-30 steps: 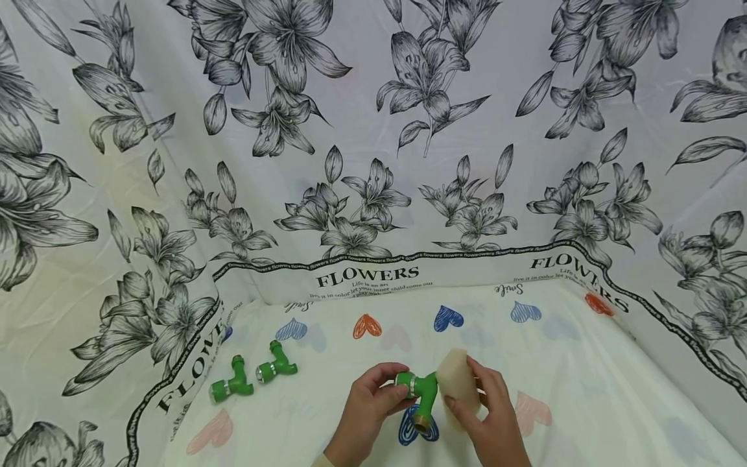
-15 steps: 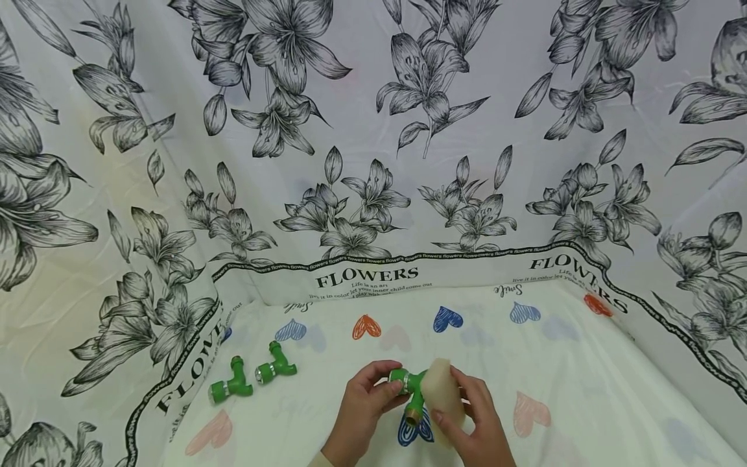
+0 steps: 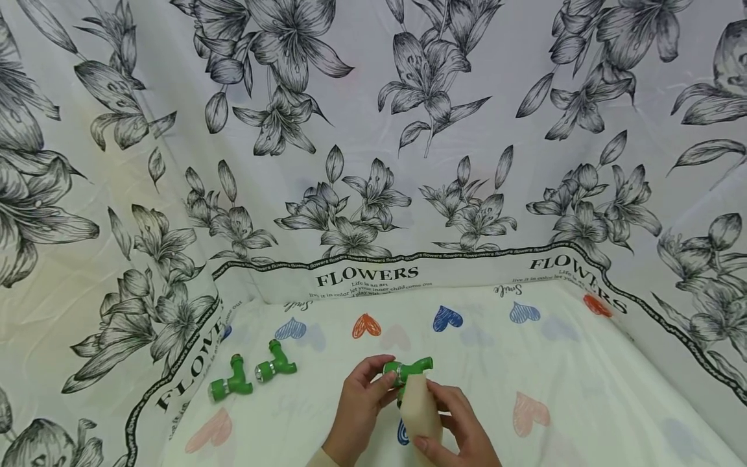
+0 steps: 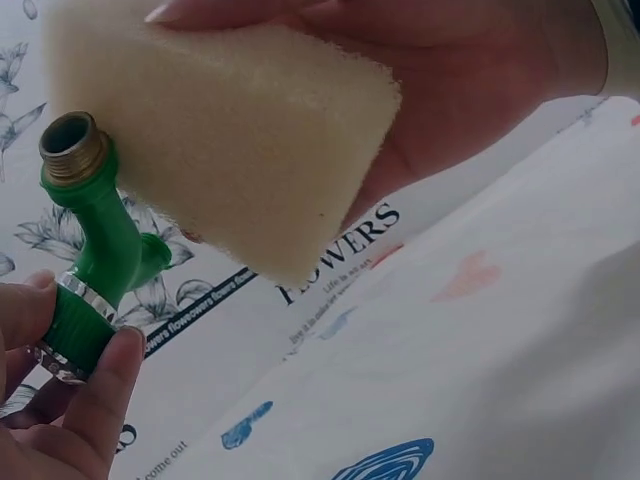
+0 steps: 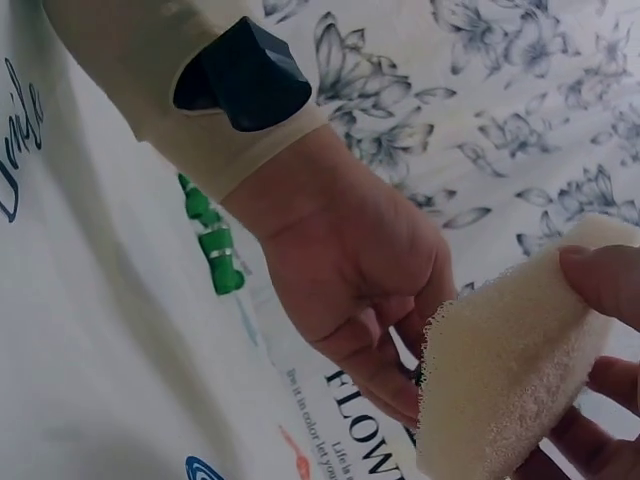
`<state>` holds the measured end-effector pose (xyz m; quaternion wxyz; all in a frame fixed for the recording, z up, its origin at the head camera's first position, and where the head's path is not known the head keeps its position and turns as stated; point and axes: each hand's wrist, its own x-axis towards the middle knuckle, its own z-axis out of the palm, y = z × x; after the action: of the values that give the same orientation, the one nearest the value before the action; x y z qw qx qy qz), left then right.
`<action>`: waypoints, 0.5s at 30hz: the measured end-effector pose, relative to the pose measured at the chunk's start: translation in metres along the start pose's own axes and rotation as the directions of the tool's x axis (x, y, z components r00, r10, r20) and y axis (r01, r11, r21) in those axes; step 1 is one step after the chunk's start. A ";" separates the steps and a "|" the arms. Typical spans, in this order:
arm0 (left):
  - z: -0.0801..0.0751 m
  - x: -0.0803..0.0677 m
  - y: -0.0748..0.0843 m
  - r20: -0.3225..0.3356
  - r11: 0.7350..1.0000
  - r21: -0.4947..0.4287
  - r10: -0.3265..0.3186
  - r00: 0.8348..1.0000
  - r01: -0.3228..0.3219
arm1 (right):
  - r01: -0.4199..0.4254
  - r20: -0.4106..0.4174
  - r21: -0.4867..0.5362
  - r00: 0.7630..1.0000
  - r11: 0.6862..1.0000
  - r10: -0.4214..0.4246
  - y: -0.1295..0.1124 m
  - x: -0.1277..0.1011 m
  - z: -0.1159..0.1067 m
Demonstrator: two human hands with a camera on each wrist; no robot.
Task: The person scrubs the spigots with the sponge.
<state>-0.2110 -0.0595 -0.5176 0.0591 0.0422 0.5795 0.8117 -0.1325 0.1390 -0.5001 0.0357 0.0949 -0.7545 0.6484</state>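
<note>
My left hand (image 3: 363, 402) pinches a green plastic tap fitting (image 3: 406, 371) by its silver-ringed end; the fitting (image 4: 92, 250) has a brass threaded mouth at its other end. My right hand (image 3: 454, 428) grips a cream sponge (image 3: 419, 410) and holds it against the fitting's body. The sponge (image 4: 230, 140) covers the fitting's far side in the left wrist view. In the right wrist view the sponge (image 5: 505, 375) sits between my right fingers, with my left hand (image 5: 350, 260) beyond it.
Two more green tap fittings (image 3: 231, 385) (image 3: 275, 367) lie side by side on the heart-printed cloth (image 3: 583, 402) at the left. Flower-printed fabric walls (image 3: 373, 162) close in the back and both sides.
The sponge has slid down and left from the fitting's right side to its front. The fitting has turned, so its side stub now points right. Both hands shifted slightly left.
</note>
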 end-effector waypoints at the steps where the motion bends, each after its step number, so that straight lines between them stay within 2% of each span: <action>1: 0.000 0.000 -0.001 -0.007 1.000 0.002 0.000 1.000 0.000 | -0.002 0.003 -0.008 1.000 1.000 0.002 -0.002 -0.001 0.001; 5: -0.003 0.001 -0.006 -0.010 0.998 0.057 0.002 1.000 -0.002 | 0.024 -0.052 0.002 0.998 1.000 -0.024 -0.004 -0.001 0.001; 8: -0.004 0.002 -0.008 0.013 0.994 0.111 -0.012 1.000 0.010 | 0.088 -0.093 0.011 0.992 0.996 -0.087 -0.004 -0.001 0.000; 11: -0.002 0.001 -0.009 0.072 0.984 0.175 -0.029 0.997 0.016 | 0.164 -0.112 -0.006 0.980 0.986 -0.164 -0.003 0.000 -0.001; 15: 0.002 -0.001 -0.012 0.155 0.972 0.233 -0.012 0.988 -0.025 | 0.266 -0.117 -0.064 0.955 0.962 -0.272 0.001 0.002 -0.001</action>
<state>-0.2094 -0.0535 -0.5281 0.0962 0.1140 0.6649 0.7319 -0.1350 0.1395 -0.5006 0.1731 0.1550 -0.7460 0.6241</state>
